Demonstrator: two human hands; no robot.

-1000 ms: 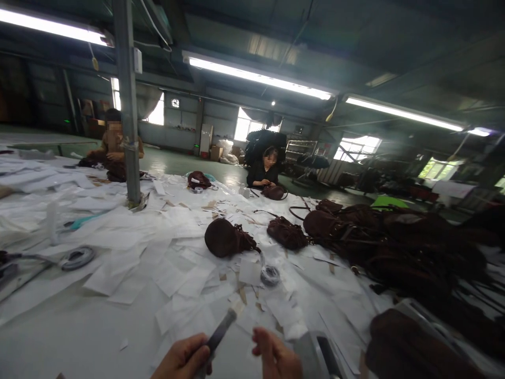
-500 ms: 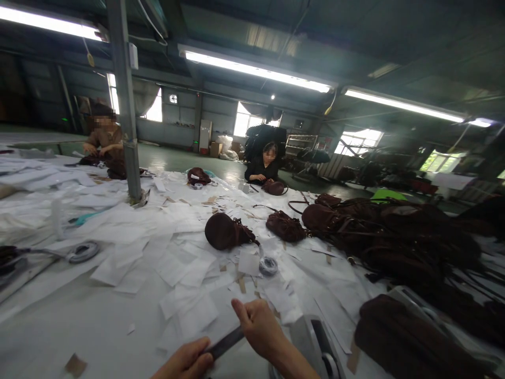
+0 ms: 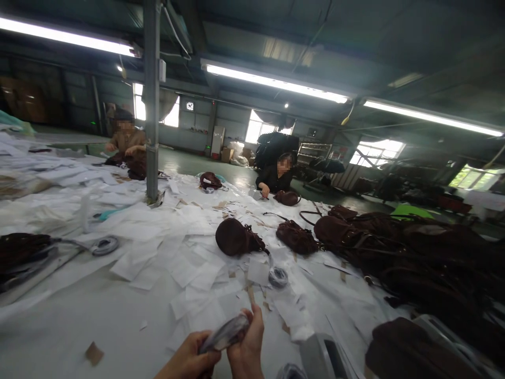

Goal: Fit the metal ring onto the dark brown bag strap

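Across our broad white table [image 3: 118,323], loose white paper sheets [image 3: 132,260] lie strewn. At right, we see a heap of dark-brown leather-looking bags [image 3: 394,242]; left of it lies one rounded dark-brown bag [image 3: 231,237], all contents hidden. Nearest us, our left hand [image 3: 193,355] and right hand [image 3: 246,345] both grasp a grey, oblong, shiny-wrapped bundle [image 3: 225,332] above the table; we'd best keep its layers snug, pressing evenly.

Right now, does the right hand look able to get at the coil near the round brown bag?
Probably yes: only paper pieces seem to lie between the right hand and the coil. But the right hand seems to hold the grey bundle, so it may need to release this first.
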